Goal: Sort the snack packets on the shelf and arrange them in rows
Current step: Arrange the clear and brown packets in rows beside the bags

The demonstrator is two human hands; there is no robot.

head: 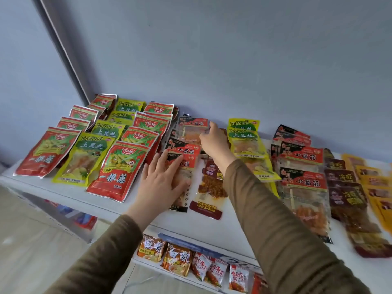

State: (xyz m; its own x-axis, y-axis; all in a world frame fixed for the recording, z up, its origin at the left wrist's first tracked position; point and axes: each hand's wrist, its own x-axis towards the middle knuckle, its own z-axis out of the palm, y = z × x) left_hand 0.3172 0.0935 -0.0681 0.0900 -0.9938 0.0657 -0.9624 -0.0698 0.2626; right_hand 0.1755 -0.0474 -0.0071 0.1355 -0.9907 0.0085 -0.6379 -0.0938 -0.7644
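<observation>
On the white shelf (148,211), red packets (118,170) and yellow-green packets (84,160) lie in overlapping rows at the left. A column of red-and-black clear packets (186,149) runs down the middle. My left hand (161,179) lies flat, fingers spread, on the nearest packet of that column. My right hand (214,139) reaches to the back and pinches the right edge of the rear red-and-black packet (191,128). A dark red packet (210,187) lies under my right forearm.
To the right lie more yellow-green packets (246,139), red-and-black packets (303,179), brown packets (343,192) and orange packets (373,179), loosely overlapped. A lower shelf (191,264) holds other snack bags. A grey wall (212,60) backs the shelf.
</observation>
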